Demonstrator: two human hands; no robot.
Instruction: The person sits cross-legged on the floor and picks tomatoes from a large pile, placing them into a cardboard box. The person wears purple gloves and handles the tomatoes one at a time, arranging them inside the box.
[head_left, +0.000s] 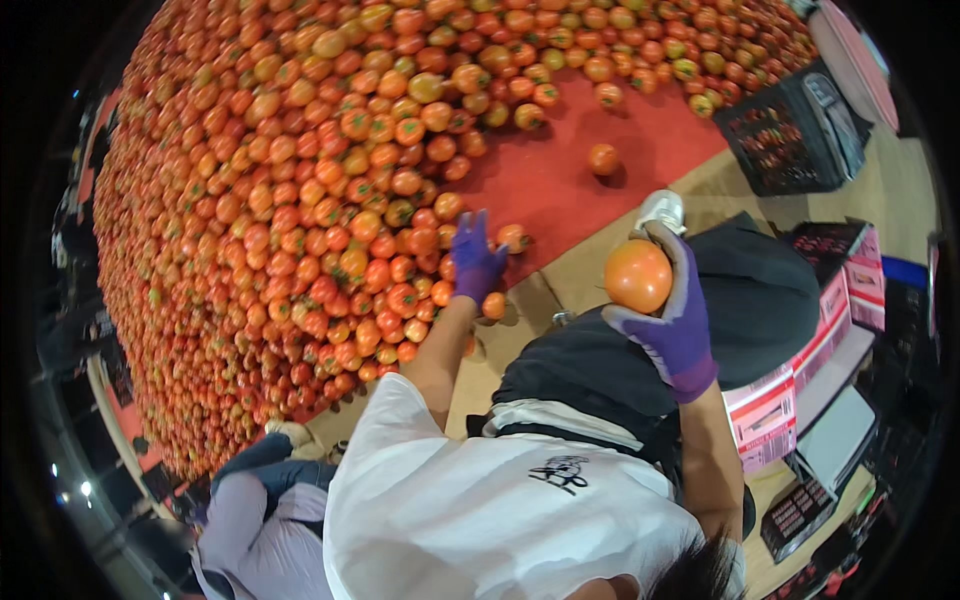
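Note:
My right hand, in a purple glove with a pale palm, is closed around a large orange-red tomato above my dark-trousered lap. At the near edge of a huge tomato heap, my left hand reaches out with its purple-gloved fingers apart. Nothing shows in its grasp, though its palm side is hidden. A loose tomato lies just right of its fingertips. Close to the wrist is a smaller tomato.
Under the heap spreads a red mat, with a single tomato on it. A dark crate stands far right. Pink printed cartons sit beside me at right. Another person works at lower left.

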